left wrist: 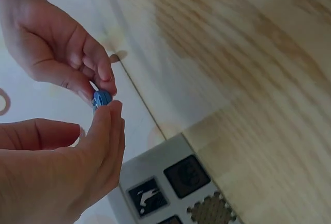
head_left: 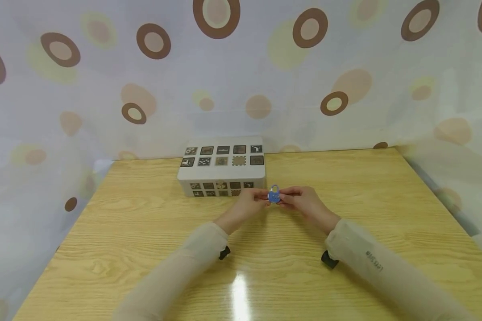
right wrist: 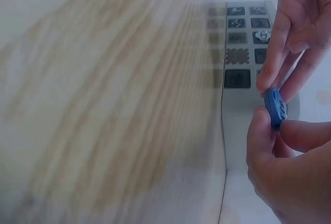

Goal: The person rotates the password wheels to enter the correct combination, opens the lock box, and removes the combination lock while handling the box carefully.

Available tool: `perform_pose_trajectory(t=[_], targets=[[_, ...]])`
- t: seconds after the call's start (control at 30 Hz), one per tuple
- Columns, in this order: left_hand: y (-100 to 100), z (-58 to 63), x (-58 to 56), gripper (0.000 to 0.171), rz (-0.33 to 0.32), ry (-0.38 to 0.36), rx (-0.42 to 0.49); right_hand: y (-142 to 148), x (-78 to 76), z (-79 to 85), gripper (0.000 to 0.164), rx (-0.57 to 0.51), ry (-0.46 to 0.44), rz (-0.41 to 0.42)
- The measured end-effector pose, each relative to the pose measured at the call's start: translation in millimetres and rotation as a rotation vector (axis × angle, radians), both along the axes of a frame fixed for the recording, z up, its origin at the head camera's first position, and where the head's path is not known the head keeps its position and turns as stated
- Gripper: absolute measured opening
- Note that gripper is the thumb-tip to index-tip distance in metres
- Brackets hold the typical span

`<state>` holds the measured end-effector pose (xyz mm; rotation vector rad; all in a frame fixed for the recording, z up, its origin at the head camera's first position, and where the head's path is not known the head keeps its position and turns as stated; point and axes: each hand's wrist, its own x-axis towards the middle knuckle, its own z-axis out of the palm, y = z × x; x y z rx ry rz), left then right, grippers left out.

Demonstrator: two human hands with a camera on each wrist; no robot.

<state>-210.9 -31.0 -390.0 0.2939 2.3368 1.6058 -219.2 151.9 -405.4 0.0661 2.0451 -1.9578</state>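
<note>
A small blue combination padlock (head_left: 274,196) with a blue shackle is held up in front of the patterned box. My right hand (head_left: 305,204) pinches its body between thumb and fingers from the right. From the other side my left hand (head_left: 247,205) reaches in, its extended fingertips touching the padlock. In the left wrist view the left hand's thumb (left wrist: 54,133) stands apart from the padlock (left wrist: 102,99). The right wrist view shows the padlock (right wrist: 275,107) edge-on, with number dials on one face; its shackle is largely hidden there.
A white box (head_left: 221,171) printed with dark picture squares sits at the back of the wood-grain table (head_left: 136,249), just behind and left of my hands. A pale curtain (head_left: 241,80) with brown circles hangs along the back and sides.
</note>
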Motion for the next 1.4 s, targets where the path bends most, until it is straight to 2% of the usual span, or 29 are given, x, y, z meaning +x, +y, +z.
perform_pose_trajectory(t=[0.4, 0.6, 0.8, 1.03, 1.23, 1.4], targets=[[31, -7.2, -14.8, 0.030, 0.109, -0.091, 0.068, 19, -13.1, 0.4, 0.034, 0.040, -0.041, -0.062], [40, -9.0, -19.5, 0.029, 0.133, -0.117, 0.027, 24, -16.0, 0.5, 0.034, 0.073, -0.066, -0.061], [44, -10.1, -22.1, 0.026, 0.133, -0.145, 0.001, 28, -20.2, -3.1, 0.031, 0.124, -0.060, -0.054], [47, -14.1, -22.3, 0.021, 0.121, -0.185, 0.023, 32, -23.2, -5.4, 0.030, 0.162, -0.037, -0.030], [48, -21.4, -24.6, 0.021, 0.117, -0.166, 0.032, 31, -24.4, -6.7, 0.030, 0.198, -0.035, -0.032], [49, -20.9, -25.1, 0.024, 0.110, -0.183, 0.004, 33, -26.3, -8.4, 0.030, 0.239, -0.034, -0.033]])
